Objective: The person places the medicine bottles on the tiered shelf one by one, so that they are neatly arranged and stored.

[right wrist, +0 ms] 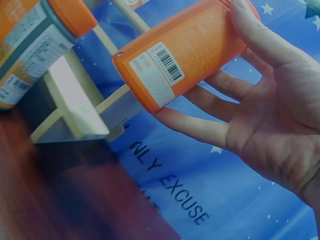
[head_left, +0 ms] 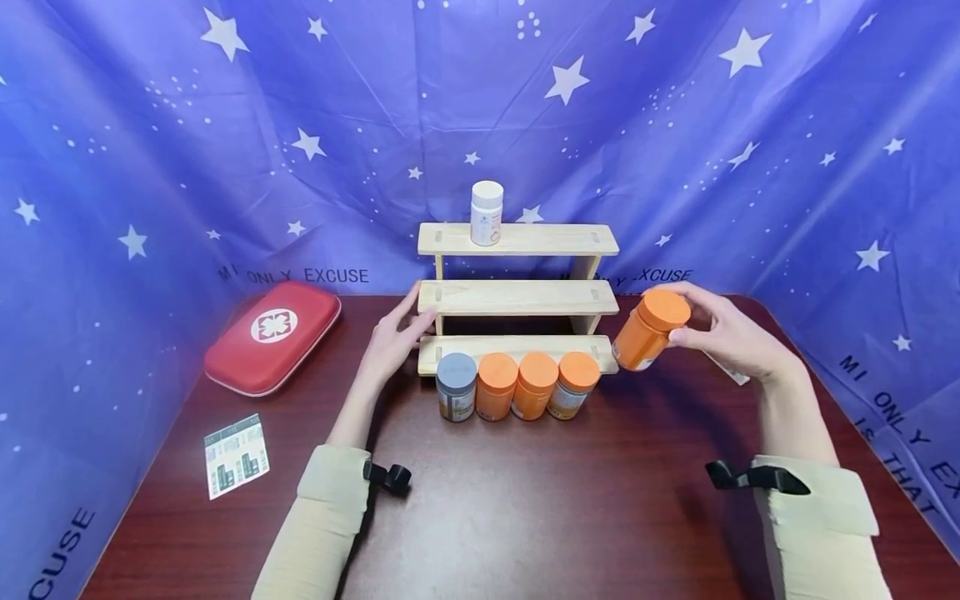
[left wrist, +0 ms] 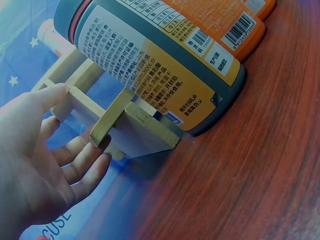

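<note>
A three-tier wooden display shelf (head_left: 517,297) stands at the back of the table. At its left end, my left hand (head_left: 396,337) holds the middle board's edge between thumb and fingers, other fingertips close by the lower board (left wrist: 107,120). My right hand (head_left: 731,333) grips an orange bottle (head_left: 647,332), tilted and raised beside the shelf's right end; its barcode label faces the right wrist view. Before the bottom tier stand a grey-capped bottle (head_left: 457,387) and three orange-capped bottles (head_left: 497,386) in a row. One white bottle (head_left: 487,215) stands on the top tier.
On the left lies a red zip case (head_left: 273,337) with a white emblem. Nearer me is a flat printed packet (head_left: 237,456). Another flat white item (head_left: 729,369) is partly hidden behind my right hand. A blue star-patterned curtain (head_left: 420,108) hangs round the table's back and sides.
</note>
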The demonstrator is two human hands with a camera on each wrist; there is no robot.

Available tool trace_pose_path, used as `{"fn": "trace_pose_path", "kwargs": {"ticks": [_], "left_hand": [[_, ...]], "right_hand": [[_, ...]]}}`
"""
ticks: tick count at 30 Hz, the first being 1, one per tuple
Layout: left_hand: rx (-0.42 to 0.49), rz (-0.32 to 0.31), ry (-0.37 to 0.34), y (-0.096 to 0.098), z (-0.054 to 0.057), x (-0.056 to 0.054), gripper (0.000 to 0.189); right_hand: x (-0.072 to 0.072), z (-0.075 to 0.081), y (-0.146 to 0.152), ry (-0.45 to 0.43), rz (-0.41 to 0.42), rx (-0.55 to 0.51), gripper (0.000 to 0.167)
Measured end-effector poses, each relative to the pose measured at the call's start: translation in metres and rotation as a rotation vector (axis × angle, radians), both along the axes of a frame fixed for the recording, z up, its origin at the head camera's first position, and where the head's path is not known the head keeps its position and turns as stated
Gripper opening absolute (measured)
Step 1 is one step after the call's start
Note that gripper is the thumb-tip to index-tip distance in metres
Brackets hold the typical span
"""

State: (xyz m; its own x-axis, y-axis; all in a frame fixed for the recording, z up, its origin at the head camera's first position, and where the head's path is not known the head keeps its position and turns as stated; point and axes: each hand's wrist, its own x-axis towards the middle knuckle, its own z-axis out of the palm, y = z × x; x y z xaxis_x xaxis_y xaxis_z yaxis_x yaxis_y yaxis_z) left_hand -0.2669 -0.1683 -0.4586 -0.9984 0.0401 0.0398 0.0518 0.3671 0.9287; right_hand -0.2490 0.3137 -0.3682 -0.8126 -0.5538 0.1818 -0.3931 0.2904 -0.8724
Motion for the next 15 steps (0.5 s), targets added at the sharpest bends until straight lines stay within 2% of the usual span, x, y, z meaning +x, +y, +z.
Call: {"fn": "trace_pose_path", "kwargs": {"ticks": [6, 12, 15], "left_hand": [[0.022, -0.011, 0.012, -0.002, 0.000, -0.003, 0.064], [0.033, -0.013, -0.008, 0.000, 0.000, 0.000, 0.065], [0.040, -0.007, -0.012, 0.000, 0.000, 0.001, 0.065]], "right_hand": [[-0.013, 0.021, -0.006, 0.012, 0.015, -0.004, 0.053], [-0.030, 0.034, -0.016, -0.112, 0.160, -0.209, 0.047], [-0.038, 0.042, -0.023, -0.144, 0.198, -0.275, 0.045]]}}
